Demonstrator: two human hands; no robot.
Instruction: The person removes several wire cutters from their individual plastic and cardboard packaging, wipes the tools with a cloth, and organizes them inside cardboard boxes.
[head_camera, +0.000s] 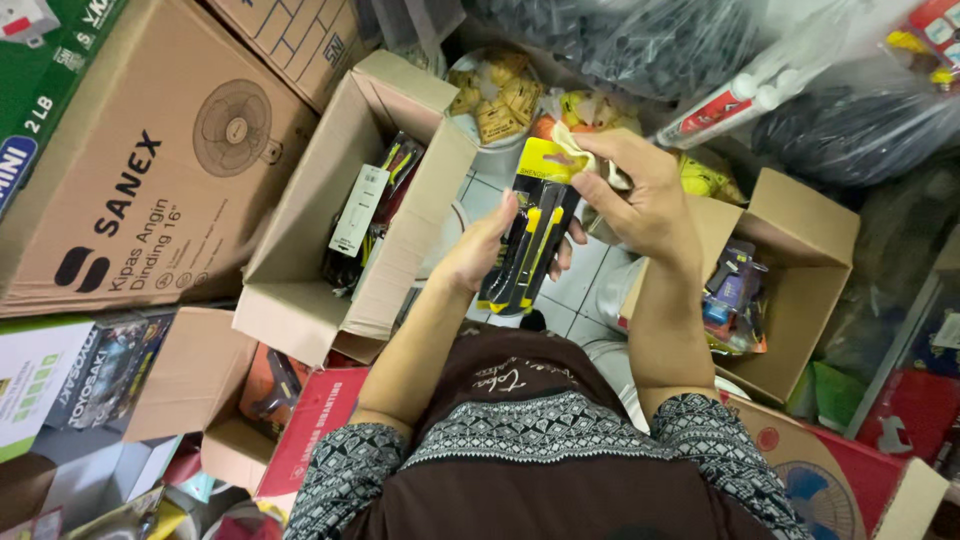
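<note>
My left hand (482, 248) holds a blister pack (530, 240) from below: a black and yellow utility knife on a yellow and black card. My right hand (640, 195) is at the pack's top right corner, fingers pinched on a pale yellow cloth (578, 145) pressed against the card. Both hands are raised in front of my chest, above a white tiled floor (590, 285).
An open cardboard box (300, 300) with more packaged tools stands to the left, another open box (800, 300) with small packaged items to the right. Large printed cartons (150, 150) fill the left side. Dark plastic bags (640, 40) and yellow packets (495, 95) lie ahead.
</note>
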